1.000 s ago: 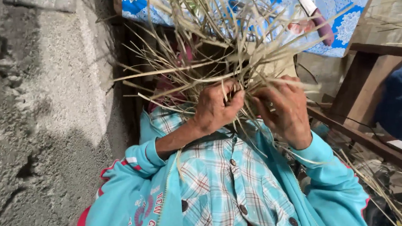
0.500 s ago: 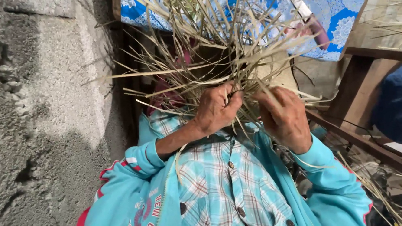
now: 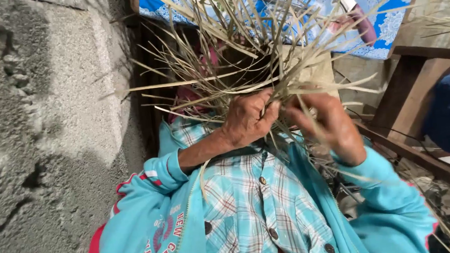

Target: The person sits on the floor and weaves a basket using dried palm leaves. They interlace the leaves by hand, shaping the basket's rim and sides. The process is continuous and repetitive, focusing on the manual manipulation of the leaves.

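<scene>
A bundle of dry, pale straw-like leaf strips (image 3: 241, 52) fans upward and outward from my two hands in the middle of the view. My left hand (image 3: 248, 117) grips the base of the bundle, fingers curled around the strips. My right hand (image 3: 329, 125) pinches several strips beside it, slightly blurred. Both arms wear turquoise jacket sleeves (image 3: 165, 172) over a blue plaid buttoned shirt (image 3: 251, 208).
A rough grey concrete wall (image 3: 43, 127) fills the left. A blue patterned cloth (image 3: 374, 8) hangs at the top right. A dark wooden frame (image 3: 416, 99) runs down the right, with loose strips (image 3: 449, 217) scattered near it.
My right hand has shifted slightly right and lifted, working the strips. The bundle has spread a little wider. My left hand keeps its grip.
</scene>
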